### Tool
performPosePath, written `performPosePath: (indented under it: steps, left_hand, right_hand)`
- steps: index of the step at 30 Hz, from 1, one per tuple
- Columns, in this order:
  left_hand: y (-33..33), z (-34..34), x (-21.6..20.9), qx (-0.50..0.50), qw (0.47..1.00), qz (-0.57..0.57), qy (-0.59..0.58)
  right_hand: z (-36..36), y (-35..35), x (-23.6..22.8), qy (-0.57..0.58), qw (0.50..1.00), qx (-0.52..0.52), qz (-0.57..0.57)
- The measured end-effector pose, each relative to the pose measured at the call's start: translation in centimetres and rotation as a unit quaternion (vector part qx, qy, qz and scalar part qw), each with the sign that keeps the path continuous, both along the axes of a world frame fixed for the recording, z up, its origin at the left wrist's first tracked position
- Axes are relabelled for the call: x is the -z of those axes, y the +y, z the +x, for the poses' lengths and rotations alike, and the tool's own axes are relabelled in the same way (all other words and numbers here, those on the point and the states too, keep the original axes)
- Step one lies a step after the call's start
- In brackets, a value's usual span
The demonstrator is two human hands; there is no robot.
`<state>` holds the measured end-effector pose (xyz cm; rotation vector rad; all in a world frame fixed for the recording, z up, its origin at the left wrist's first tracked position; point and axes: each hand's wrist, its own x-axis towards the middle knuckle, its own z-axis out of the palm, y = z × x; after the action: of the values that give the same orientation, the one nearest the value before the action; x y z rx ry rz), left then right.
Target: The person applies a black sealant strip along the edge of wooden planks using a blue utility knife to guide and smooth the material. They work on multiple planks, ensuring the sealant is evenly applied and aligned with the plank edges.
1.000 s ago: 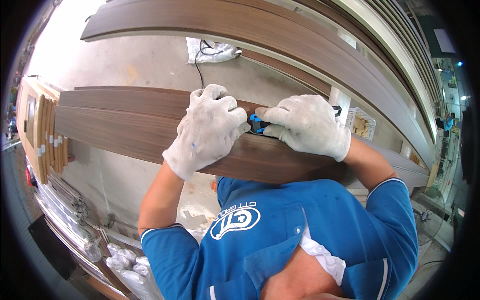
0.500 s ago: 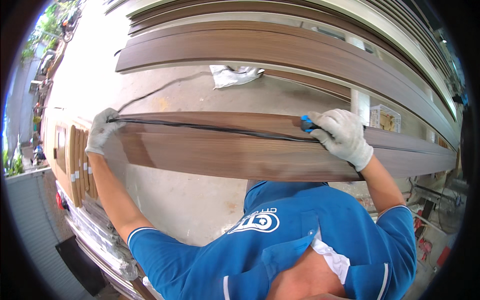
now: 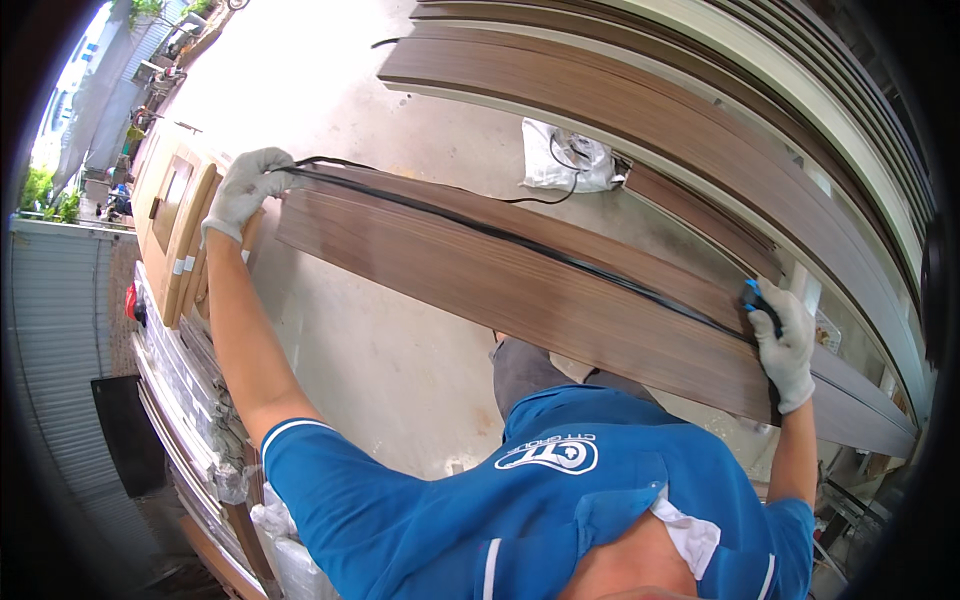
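A long brown wood-grain board (image 3: 480, 265) lies across in front of me, its left end tilted away. Along its length runs a thin black strip (image 3: 520, 240), flexible-looking, near the far edge. At the board's left end my gloved left hand (image 3: 245, 190) is closed on the strip. Toward the right, my gloved right hand (image 3: 788, 345) grips a small black-and-blue hand tool (image 3: 763, 305) over the strip. The tool's kind and working tip are hidden by the fingers. From my left hand, a loose length of strip loops back along the board's far side.
More brown boards (image 3: 560, 75) lie beyond, at the upper right. A white sack (image 3: 565, 160) sits on the floor between them and my board. Framed wooden panels (image 3: 175, 220) stand at left, above wrapped long profiles (image 3: 185, 380).
My view has turned, so the board now slopes down to the right. My hands are farther apart, the right one with its tool further along the board. The loose strip now loops nearer the board.
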<state>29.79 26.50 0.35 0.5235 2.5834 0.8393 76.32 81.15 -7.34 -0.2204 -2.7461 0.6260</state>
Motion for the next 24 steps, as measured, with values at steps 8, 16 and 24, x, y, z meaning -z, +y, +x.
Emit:
performPosePath:
  steps: [8, 16, 24]
  left_hand:
    - [-2.8, -8.5, -2.1, 0.115, 0.991, -0.037, -0.064]
    - [-10.1, -10.8, 6.9, 0.120, 0.968, 0.139, -0.172]
    - [-10.0, -8.5, 8.8, 0.079, 0.949, 0.250, -0.174]
  right_hand:
    - [-0.1, -1.6, 2.1, 0.010, 0.974, 0.212, 0.076]
    - [0.3, -0.8, 3.7, -0.023, 0.940, 0.324, 0.107]
    - [0.2, -0.6, 4.0, -0.036, 0.926, 0.356, 0.119]
